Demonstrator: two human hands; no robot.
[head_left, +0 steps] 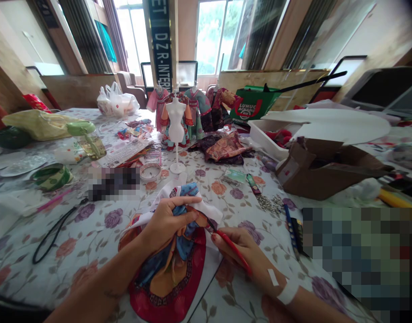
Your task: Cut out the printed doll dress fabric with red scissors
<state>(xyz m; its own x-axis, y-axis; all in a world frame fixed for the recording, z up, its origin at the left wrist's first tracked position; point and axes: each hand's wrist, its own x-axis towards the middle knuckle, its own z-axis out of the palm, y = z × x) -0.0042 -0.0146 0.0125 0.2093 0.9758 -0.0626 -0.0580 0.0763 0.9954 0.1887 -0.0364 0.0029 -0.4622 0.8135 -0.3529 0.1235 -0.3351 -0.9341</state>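
On flowered tablecloth [100, 233], one printed fabric piece [174, 276] lying, left hand [168, 220] pinching it nearly closed; right hand [251, 251] curling around one red-handled tool [235, 251]. Beyond, one white dress form [176, 121] standing; one green bag [259, 101] showing "LUHUC ACHANG", sign [162, 47] reading "DZR-INTER".

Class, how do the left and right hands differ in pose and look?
The left hand pinches the cloth, while the right hand grips a red tool. The left hand's index finger is extended; the right hand is curled. White strips show on the right wrist, none on the left. Neither wears a glove.
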